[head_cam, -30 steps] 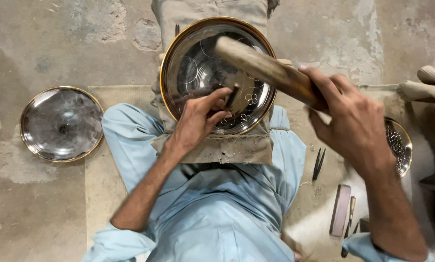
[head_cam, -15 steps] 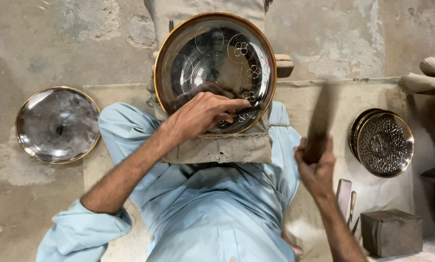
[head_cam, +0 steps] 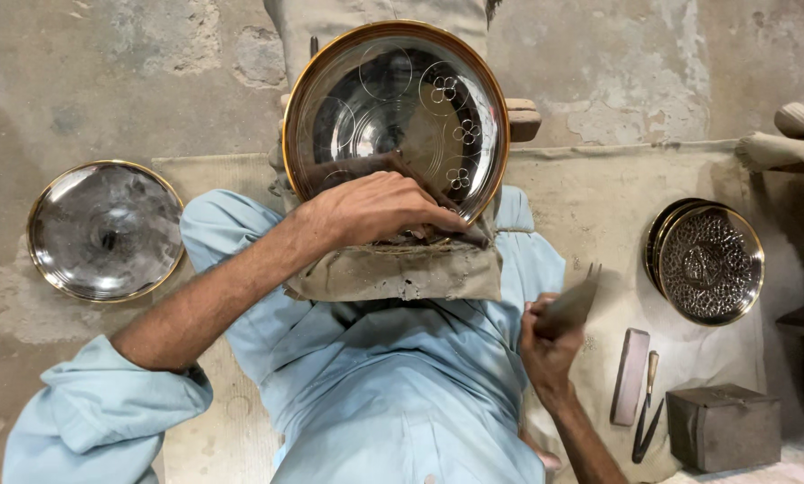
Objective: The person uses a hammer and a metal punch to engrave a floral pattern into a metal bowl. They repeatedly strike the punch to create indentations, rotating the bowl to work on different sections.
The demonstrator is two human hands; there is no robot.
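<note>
Floor mat (head_cam: pixel 599 206) w/ plates (head_cam: pixel 706 262), stone (head_cam: pixel 630 376), block (head_cam: pixel 724 428); tray (head_cam: pixel 106 230) on concrete.

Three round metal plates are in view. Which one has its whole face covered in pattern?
The plate on the right, on the cloth beside the tools. The big plate under the left hand has a few flowers; the plate on the left is plain.

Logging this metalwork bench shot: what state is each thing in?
Large plate: propped on the padded block, partly engraved.
Left hand: pressing a tool on the plate.
Right hand: gripping a wooden mallet, drawn back.
Plain plate: flat, untouched.
Patterned plates: stacked.
</note>
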